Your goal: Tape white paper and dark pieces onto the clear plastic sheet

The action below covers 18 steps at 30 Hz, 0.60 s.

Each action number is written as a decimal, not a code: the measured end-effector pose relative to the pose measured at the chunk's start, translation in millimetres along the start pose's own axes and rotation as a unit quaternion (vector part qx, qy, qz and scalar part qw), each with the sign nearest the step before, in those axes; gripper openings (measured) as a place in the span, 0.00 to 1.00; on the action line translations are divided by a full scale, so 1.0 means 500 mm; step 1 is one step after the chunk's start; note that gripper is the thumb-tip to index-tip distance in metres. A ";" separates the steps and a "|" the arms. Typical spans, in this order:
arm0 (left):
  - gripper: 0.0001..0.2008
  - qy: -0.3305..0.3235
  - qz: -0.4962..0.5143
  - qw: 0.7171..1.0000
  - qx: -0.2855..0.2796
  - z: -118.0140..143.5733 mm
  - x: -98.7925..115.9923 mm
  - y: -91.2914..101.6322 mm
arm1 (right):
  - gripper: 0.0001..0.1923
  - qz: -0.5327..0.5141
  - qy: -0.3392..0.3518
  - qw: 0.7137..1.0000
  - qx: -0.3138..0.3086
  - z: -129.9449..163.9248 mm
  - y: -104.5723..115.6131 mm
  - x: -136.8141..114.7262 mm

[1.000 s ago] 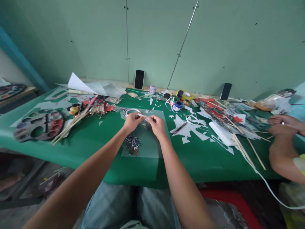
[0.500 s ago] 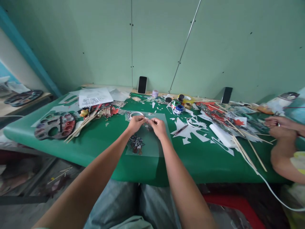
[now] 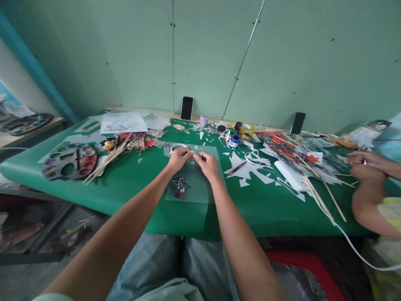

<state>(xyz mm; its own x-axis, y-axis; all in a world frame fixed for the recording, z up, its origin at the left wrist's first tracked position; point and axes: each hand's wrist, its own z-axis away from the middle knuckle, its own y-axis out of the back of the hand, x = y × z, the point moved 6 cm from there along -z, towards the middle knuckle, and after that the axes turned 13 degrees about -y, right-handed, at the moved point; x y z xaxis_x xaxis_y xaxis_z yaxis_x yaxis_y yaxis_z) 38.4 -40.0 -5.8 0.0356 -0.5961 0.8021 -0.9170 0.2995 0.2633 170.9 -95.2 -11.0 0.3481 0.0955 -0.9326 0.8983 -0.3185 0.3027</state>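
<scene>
My left hand point(image 3: 178, 160) and my right hand point(image 3: 206, 164) meet fingertip to fingertip above a translucent sheet point(image 3: 203, 193) on the green table. Both are pinched closed; what sits between the fingers is too small and covered to make out. Just beyond the left fingers lies a white ring-shaped strip point(image 3: 179, 146), partly hidden by the hand. Below the hands, a cluster of small dark and brown cut-out pieces point(image 3: 179, 186) rests on the sheet. A few more bits show faintly under the right fingers.
A paint palette point(image 3: 70, 162) and a bundle of thin sticks point(image 3: 105, 165) lie left. White paper scraps point(image 3: 250, 169), a blue paint jar point(image 3: 234, 141) and a white power strip point(image 3: 291, 175) are right. Two phones lean on the wall. Another person's hands point(image 3: 365, 163) are at far right.
My hands stay pinched together in nearly the same place. The whole view has shifted slightly, with the table a little higher in the picture.
</scene>
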 end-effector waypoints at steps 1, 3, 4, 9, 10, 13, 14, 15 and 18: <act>0.20 0.001 -0.001 1.000 -0.004 0.000 0.002 -0.001 | 0.18 0.003 0.000 1.000 0.001 0.000 0.000 -0.001; 0.20 0.001 -0.001 1.000 -0.012 0.001 0.004 -0.004 | 0.19 0.011 -0.003 1.000 0.006 0.001 0.003 -0.001; 0.19 0.000 0.001 1.000 -0.016 0.001 0.004 -0.005 | 0.19 0.014 -0.004 1.000 0.010 0.001 0.004 -0.001; 0.17 0.004 0.017 0.999 -0.036 0.000 -0.002 -0.013 | 0.19 0.021 -0.005 1.000 0.017 0.000 0.008 0.004; 0.16 0.007 0.018 0.999 -0.039 0.000 -0.005 -0.014 | 0.19 0.020 -0.005 1.000 0.017 0.000 0.008 0.004; 0.15 0.010 0.015 0.999 -0.046 0.000 -0.011 -0.015 | 0.19 0.015 -0.001 1.000 0.016 0.002 0.007 0.003; 0.15 0.009 0.014 0.999 -0.047 0.000 -0.012 -0.015 | 0.19 0.013 0.001 1.000 0.016 0.002 0.007 0.002; 0.15 0.008 0.012 0.999 -0.047 0.000 -0.012 -0.015 | 0.18 0.013 0.003 1.000 0.017 0.002 0.008 0.000; 0.16 0.003 0.011 0.999 -0.049 0.001 -0.009 -0.015 | 0.17 0.008 0.007 1.000 0.020 0.002 0.009 -0.002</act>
<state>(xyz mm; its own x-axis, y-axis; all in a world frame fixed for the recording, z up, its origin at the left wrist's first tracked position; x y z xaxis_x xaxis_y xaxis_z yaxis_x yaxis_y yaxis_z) 45.0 -39.7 -11.7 0.0187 -0.5841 0.8115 -0.8739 0.3847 0.2971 174.2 -97.7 -9.1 0.3662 0.1033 -0.9248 0.8815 -0.3568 0.3093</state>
